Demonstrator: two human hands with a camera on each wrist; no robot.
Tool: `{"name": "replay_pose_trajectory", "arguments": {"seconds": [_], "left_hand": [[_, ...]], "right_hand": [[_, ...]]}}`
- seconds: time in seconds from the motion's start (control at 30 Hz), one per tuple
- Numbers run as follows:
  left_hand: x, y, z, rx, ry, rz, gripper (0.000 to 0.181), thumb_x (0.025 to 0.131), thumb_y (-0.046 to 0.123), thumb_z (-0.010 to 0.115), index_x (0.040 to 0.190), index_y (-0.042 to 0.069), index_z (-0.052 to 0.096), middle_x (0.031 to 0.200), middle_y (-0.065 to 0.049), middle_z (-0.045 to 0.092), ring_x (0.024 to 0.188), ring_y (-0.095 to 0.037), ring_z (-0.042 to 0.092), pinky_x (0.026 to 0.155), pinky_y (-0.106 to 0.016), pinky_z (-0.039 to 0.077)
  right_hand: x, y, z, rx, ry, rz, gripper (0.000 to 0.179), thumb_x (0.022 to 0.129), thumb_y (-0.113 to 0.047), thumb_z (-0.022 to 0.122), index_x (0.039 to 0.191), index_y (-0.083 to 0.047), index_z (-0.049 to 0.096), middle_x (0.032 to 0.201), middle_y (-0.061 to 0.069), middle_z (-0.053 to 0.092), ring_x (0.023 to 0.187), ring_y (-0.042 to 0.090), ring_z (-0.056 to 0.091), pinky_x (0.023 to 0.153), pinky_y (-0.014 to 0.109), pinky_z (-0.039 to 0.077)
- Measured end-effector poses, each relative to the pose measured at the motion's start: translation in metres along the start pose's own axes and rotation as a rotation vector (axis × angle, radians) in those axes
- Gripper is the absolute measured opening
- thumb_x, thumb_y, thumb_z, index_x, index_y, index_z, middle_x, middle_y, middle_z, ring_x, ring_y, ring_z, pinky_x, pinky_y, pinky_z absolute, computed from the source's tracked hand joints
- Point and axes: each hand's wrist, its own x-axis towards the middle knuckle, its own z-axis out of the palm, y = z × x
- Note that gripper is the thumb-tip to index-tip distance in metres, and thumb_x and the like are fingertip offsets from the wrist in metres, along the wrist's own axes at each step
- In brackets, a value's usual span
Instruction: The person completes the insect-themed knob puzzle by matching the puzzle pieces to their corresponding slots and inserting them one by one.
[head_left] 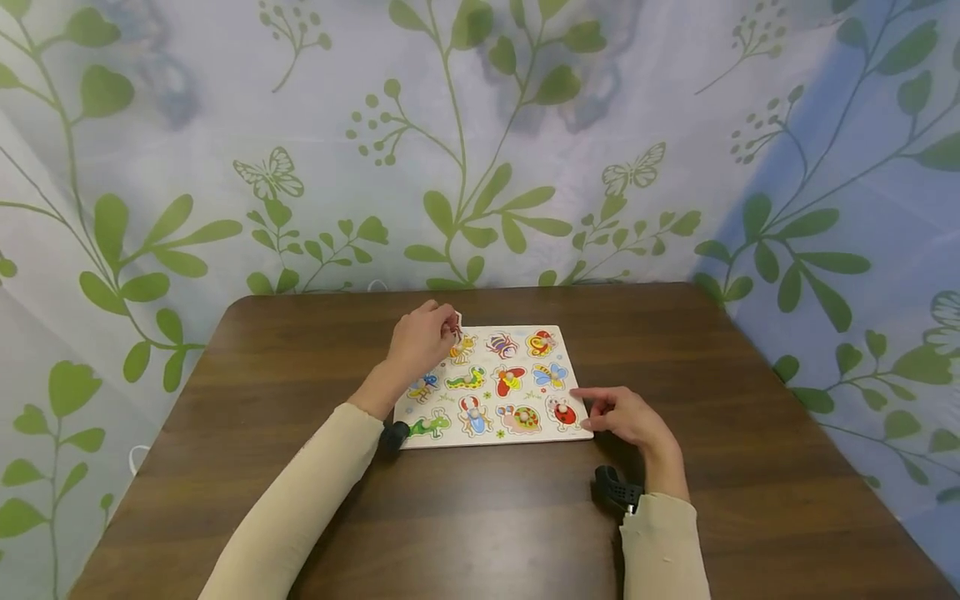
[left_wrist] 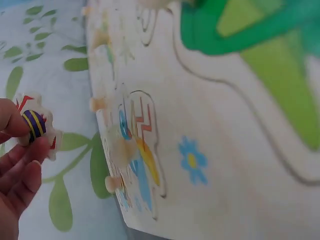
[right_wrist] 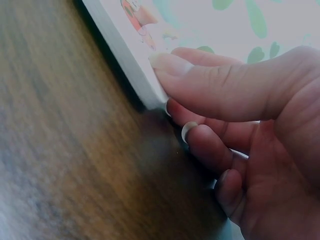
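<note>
My left hand is over the far left corner of a pale wooden peg puzzle board. Between thumb and fingers it pinches a bug puzzle piece with purple and yellow stripes, raised off the board; the fingers cover part of it. At the board's near right corner my right hand grips the edge. Its thumb lies on the top face while other fingers curl beside the corner. Close to that hand sits a ladybug piece in the board.
Several other insect pieces with wooden knobs, among them a caterpillar and a blue beetle, lie in the board. Under it is a dark brown wooden table. A leaf-patterned cloth hangs behind.
</note>
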Motion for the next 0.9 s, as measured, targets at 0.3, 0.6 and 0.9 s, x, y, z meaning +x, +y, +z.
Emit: {"name": "replay_pose_trajectory", "arguments": {"seconds": [0.3,0.6,0.9], "left_hand": [[0.025,0.019,0.019,0.175,-0.156,0.139,0.016,0.087,0.014,0.062,0.098,0.024,0.067,0.095,0.006,0.062,0.076,-0.015,0.058,0.064,-0.034,0.048],[0.043,0.041,0.035,0.234,-0.318,0.311,0.020,0.091,0.006,0.057,0.089,0.022,0.070,0.093,0.005,0.060,0.076,-0.013,0.054,0.064,-0.032,0.049],[0.055,0.055,0.046,0.285,-0.378,0.292,0.018,0.092,0.008,0.060,0.081,0.020,0.067,0.088,0.005,0.057,0.079,-0.014,0.054,0.071,-0.033,0.049]], "right_hand": [[0.001,0.000,-0.001,-0.002,0.006,0.003,0.052,0.080,-0.013,0.077,0.130,-0.015,0.063,0.080,0.006,0.053,0.076,0.021,0.047,0.065,0.030,0.038],[0.000,0.001,0.000,-0.006,0.003,-0.004,0.051,0.080,-0.012,0.077,0.129,-0.014,0.064,0.079,0.005,0.053,0.074,0.020,0.047,0.065,0.029,0.039],[0.000,0.001,0.001,0.008,0.012,0.016,0.052,0.080,-0.011,0.077,0.130,-0.016,0.064,0.080,0.006,0.053,0.076,0.021,0.047,0.066,0.031,0.038]]}}
